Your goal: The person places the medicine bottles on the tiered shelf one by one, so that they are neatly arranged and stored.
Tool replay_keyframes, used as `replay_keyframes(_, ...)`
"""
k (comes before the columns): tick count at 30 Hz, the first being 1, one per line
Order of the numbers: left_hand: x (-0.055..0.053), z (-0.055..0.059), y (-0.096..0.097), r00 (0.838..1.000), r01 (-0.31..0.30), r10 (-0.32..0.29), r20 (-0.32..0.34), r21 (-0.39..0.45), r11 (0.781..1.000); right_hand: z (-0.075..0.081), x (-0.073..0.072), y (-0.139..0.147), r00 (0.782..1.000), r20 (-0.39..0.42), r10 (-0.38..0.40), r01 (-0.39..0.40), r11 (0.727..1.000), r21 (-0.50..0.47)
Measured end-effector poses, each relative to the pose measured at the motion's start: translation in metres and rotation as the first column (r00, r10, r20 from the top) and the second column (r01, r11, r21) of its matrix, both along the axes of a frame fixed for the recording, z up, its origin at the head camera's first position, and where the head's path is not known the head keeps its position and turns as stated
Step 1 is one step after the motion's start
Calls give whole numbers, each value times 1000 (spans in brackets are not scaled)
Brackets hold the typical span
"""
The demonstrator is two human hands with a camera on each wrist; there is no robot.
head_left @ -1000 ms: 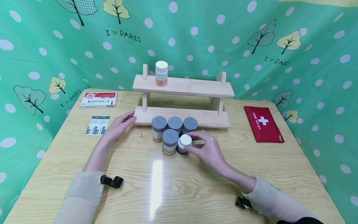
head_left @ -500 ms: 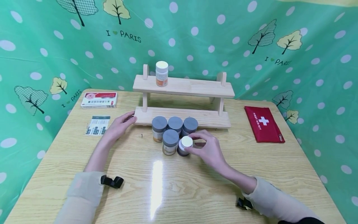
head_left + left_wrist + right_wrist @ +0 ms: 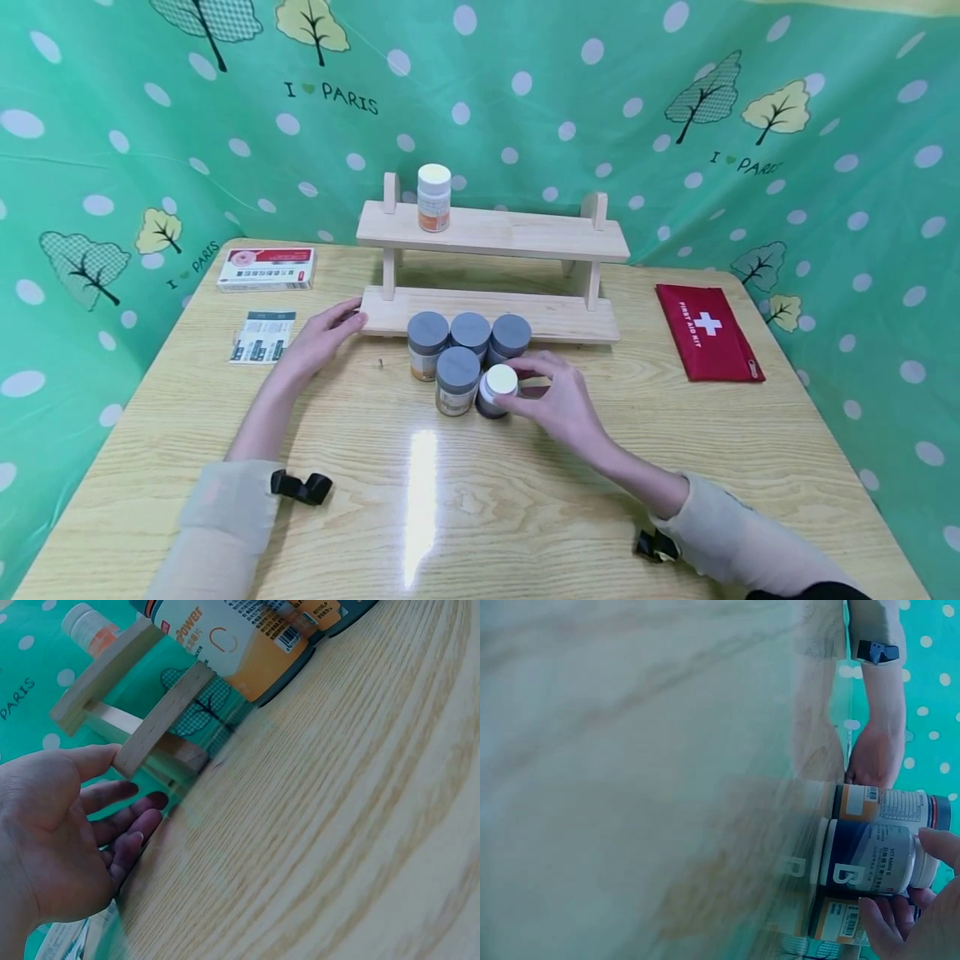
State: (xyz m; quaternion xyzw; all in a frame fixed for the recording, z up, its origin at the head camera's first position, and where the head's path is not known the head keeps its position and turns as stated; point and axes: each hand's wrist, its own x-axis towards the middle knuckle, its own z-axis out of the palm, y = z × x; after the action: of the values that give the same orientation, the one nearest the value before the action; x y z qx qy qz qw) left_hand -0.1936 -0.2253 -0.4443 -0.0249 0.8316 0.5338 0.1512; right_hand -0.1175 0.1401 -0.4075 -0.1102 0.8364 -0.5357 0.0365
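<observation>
Head view: slightly away from the shelf (image 3: 525, 232) touched by the left hand (image 3: 321, 337), the white-capped bottle (image 3: 502, 381) pinched by the right hand (image 3: 558, 398) was just nudged, maybe for tidying.

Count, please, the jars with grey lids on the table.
4. Three stand in a row before the wooden shelf: the left jar, the middle jar and the right jar. The fourth jar stands nearer the camera, just left of the white-capped bottle held by the right hand.

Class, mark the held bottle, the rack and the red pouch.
Held bottle (image 3: 875, 856): right wrist view, label.
Rack (image 3: 517, 231): head view, upper board.
Red pouch (image 3: 707, 343): head view, just below its cross.
</observation>
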Motion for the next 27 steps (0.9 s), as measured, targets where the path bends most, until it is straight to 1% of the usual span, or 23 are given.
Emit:
replay_keyframes(5, -1, -1, 0, 1000, -1, 1, -1, 5, 1000, 1, 1, 1, 1000, 7, -5, 5, 1000, -11)
replay_keyframes(9, 0, 0, 1, 1000, -2, 2, -6, 1, 1000, 6, 3, 4, 1000, 2, -6, 6, 1000, -15)
replay_keyframes(14, 3, 2, 1, 1000, -18, 18, -9, 4, 1000, 18, 4, 9, 1000, -4, -6, 6, 1000, -23)
replay_keyframes(22, 4, 2, 0, 1000, -3, 3, -9, 7, 1000, 39, 0, 18, 1000, -7, -11, 11, 1000, -20)
replay_keyframes(27, 3, 4, 0, 1000, -2, 2, 2, 7, 1000, 57, -3, 22, 1000, -26, -11, 9, 999, -44)
